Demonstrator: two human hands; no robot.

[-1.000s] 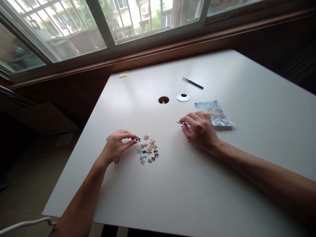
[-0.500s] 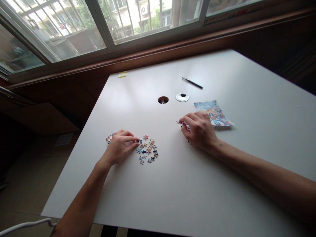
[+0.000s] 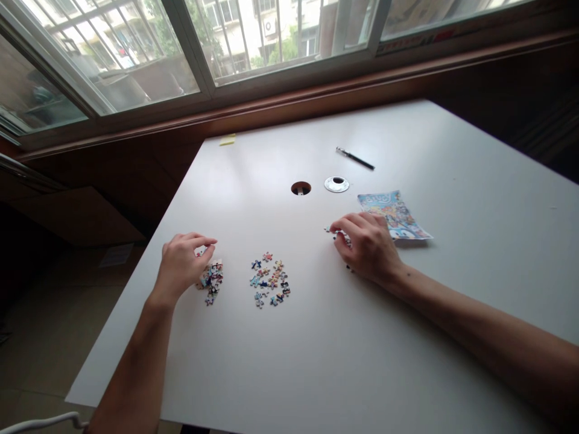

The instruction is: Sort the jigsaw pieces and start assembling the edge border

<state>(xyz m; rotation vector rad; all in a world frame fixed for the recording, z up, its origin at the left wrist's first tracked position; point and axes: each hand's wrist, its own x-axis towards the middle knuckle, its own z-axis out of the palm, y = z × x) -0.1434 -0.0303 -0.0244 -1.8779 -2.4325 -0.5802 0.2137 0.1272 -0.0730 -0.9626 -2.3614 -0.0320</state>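
Observation:
My left hand (image 3: 183, 262) hovers over the left heap of jigsaw puzzle pieces (image 3: 213, 278), covering part of it. Its thumb and forefinger are a little apart, and I see nothing between them. To its right, a loose group of puzzle pieces (image 3: 274, 276) lies spread on the white table (image 3: 289, 361). My right hand (image 3: 367, 246) is curled over a third small cluster of pieces (image 3: 347, 240), partly hiding it. Between its thumb and forefinger is a gap where pieces on the table show. Just behind that hand lies a colourful printed sheet (image 3: 404, 222).
A black pen (image 3: 356, 158) lies toward the back. In front of it are a round cable hole (image 3: 301, 188) and its silver cover ring (image 3: 337, 184). A yellow sticky note (image 3: 227, 140) is at the far left edge. Beyond the table stands a barred window (image 3: 289, 36).
My left hand has moved left from the middle group to the left heap. A blue piece now shows where its fingertips were. My right hand stays almost still; the view has shifted slightly.

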